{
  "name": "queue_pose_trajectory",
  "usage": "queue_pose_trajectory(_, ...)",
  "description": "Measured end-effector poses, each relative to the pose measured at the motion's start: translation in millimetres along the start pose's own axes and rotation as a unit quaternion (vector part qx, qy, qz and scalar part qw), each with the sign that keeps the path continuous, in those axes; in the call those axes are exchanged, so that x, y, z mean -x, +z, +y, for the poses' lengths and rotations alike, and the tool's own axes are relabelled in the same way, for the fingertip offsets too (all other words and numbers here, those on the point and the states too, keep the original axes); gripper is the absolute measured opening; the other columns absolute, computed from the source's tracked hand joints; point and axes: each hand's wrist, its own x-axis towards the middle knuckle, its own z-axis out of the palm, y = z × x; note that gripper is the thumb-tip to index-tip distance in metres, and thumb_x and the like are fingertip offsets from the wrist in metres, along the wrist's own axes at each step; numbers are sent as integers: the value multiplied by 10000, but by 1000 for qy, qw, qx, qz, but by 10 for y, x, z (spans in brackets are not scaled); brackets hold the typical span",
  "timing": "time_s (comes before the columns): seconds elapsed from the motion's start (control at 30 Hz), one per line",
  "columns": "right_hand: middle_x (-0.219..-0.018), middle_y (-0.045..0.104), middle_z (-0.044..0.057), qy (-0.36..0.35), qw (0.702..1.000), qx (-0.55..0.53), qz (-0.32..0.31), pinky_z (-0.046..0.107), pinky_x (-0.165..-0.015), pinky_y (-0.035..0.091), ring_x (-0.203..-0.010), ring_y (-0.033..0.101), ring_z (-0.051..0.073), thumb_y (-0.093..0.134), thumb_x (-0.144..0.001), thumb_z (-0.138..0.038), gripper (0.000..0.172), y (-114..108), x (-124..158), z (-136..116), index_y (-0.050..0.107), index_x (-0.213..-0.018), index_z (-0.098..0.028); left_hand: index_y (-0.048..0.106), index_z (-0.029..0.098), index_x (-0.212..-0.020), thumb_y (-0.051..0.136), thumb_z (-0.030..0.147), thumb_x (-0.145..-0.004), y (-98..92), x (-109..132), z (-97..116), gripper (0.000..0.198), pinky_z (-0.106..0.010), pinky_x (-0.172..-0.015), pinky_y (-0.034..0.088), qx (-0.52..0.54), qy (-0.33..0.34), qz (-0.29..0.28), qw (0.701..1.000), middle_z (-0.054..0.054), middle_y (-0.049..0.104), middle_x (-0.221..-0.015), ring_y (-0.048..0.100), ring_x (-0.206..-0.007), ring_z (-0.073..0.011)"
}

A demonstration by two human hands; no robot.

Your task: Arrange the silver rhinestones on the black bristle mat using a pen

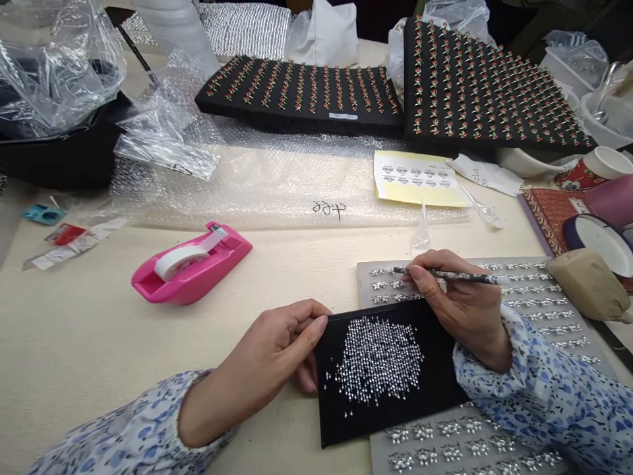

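Observation:
My left hand (277, 349) grips the left edge of a flat black tray (440, 379), thumb on top and fingers beneath. A patch of small shiny rhinestones (378, 359) lies spread over the tray's left and middle part. In my right hand (462, 303) is a thin, stained pen-like stick (465, 276), pinched between thumb and fingers. Its tip points left, at the top row of silver jewellery pieces (378, 285) on a grey board (366, 274). The tray rests over the middle of that board and hides part of it. Whether the tip touches a piece I cannot tell.
A pink tape dispenser (192, 267) stands left. Behind are bubble wrap (257, 185), a label sheet (415, 177) and two black foam boards (301, 119) of small red-and-gold pieces. A beige block (588, 284), a tape roll (601, 244) and a paper cup (593, 168) crowd the right.

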Motion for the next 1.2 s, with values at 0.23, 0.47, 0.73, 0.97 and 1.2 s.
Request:
queue_pose_trajectory(0.23,-757,633,9,-3,1000,-4,-6,251,-592,504,-683,605,105,580,-792,-158,62,-8,-7,0,613,-842,-168,503,140,-952,427,383,-914,-4,13,-14,257,-130,-436,492,3,4,-5,1000,9,628,-584,610,-451,-98)
queue_pose_trajectory(0.47,-759,634,6,2,1000,19,-8,243,-592,501,-686,607,104,572,-799,-174,49,-15,0,-7,609,-831,-177,497,140,-951,429,381,-912,-3,-3,-15,253,-129,-436,492,3,3,-2,1000,8,628,-582,612,-454,-100)
queue_pose_trajectory(0.73,-757,630,11,0,1000,30,-8,242,-586,489,-687,602,105,566,-802,-169,50,-11,-5,0,607,-830,-170,503,136,-950,432,382,-912,-5,0,-17,259,-136,-439,502,0,-1,-3,1000,2,628,-586,619,-463,-110)
queue_pose_trajectory(0.97,-718,598,11,-15,999,-35,-3,271,-551,461,-637,569,110,539,-784,-118,81,-62,16,-53,593,-815,-170,511,126,-996,442,370,-911,0,-11,-7,267,-122,-433,498,6,4,-1,1000,7,628,-588,613,-454,-97)
queue_pose_trajectory(1.2,-626,516,25,-116,970,-161,-144,325,-538,406,-598,487,131,474,-723,-68,129,-119,96,-103,556,-787,-143,514,129,-1001,444,368,-909,-1,4,12,265,-131,-440,501,4,4,0,1000,14,623,-572,608,-451,-98)
